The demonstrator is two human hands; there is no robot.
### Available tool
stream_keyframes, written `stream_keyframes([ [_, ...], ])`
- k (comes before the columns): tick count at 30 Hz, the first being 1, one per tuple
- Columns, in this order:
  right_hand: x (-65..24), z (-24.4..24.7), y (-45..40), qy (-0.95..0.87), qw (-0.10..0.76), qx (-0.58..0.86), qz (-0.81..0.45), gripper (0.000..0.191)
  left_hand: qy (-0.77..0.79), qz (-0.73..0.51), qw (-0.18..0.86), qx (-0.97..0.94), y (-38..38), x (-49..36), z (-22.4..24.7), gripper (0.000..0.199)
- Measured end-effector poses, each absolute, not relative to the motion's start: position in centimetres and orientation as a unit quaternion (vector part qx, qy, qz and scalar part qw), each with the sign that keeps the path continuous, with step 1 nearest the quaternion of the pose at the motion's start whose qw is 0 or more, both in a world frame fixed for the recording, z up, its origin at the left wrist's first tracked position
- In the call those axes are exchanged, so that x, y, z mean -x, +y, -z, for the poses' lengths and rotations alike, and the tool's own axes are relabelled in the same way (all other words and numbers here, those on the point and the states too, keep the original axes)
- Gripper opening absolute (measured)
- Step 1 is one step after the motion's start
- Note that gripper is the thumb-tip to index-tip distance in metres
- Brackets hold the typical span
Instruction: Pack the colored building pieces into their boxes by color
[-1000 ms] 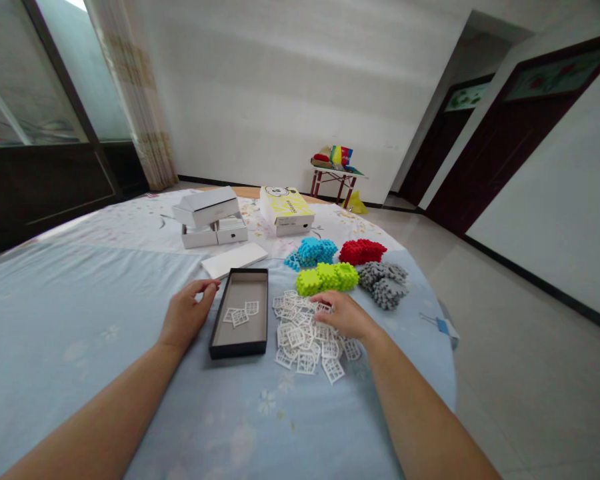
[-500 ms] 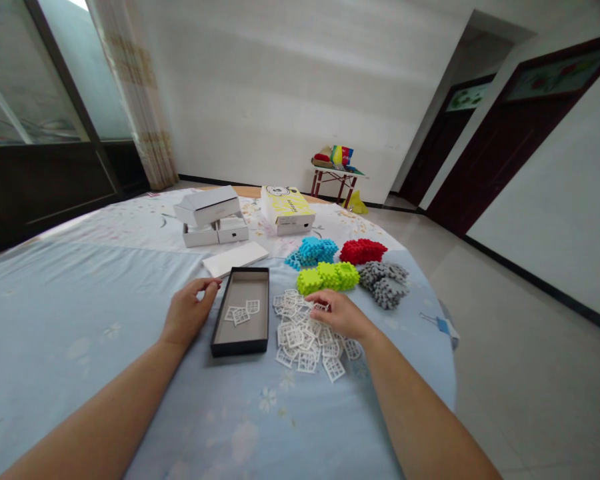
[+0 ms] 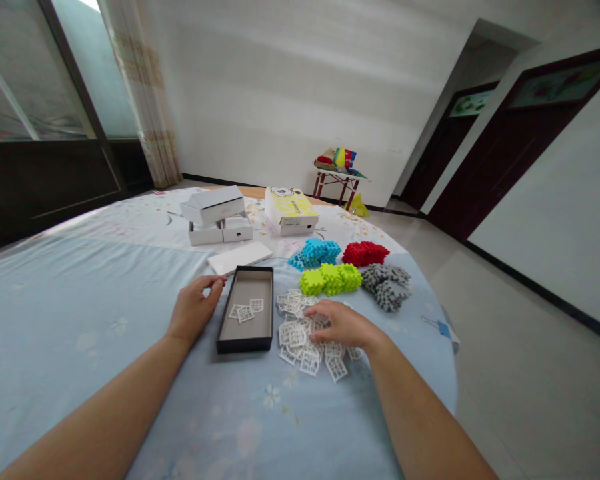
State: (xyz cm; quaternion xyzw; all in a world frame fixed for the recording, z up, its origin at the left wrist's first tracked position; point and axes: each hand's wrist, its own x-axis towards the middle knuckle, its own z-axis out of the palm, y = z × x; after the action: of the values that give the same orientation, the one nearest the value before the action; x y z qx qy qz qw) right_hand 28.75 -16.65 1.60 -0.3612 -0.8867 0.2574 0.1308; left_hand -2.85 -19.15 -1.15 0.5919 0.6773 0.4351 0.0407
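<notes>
White pieces (image 3: 296, 333) under right hand (image 3: 344, 325)

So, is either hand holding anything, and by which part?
No hold shows: the right hand, fingers parted, is over the white pieces; the left hand rests beside the black box.

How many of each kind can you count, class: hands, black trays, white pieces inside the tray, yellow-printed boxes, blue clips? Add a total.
Hands, left hand and right hand: 2
Black tray: 1
White pieces inside the tray: 3
Yellow-printed box: 1
Blue clip: 1
Total: 8
</notes>
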Motion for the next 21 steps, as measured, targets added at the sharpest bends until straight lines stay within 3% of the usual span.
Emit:
stream_keyframes([
  [9, -28.7, -1.5, -16.1, -0.868, 0.187, 0.386, -0.249, 0.024, 0.675, -0.441, 0.037, -0.591, -19.1, 2.8, 1.1, 0.029],
  [14, -26.8, -3.5, -16.3, -0.854, 0.265, 0.373, -0.248, 0.023, 0.668, -0.448, 0.041, -0.593, -19.1, 2.8, 1.0, 0.028],
  [21, -19.9, -6.7, -17.4, -0.883, 0.294, 0.266, -0.25, 0.028, 0.663, -0.451, 0.039, -0.596, -19.1, 2.9, 1.1, 0.029],
])
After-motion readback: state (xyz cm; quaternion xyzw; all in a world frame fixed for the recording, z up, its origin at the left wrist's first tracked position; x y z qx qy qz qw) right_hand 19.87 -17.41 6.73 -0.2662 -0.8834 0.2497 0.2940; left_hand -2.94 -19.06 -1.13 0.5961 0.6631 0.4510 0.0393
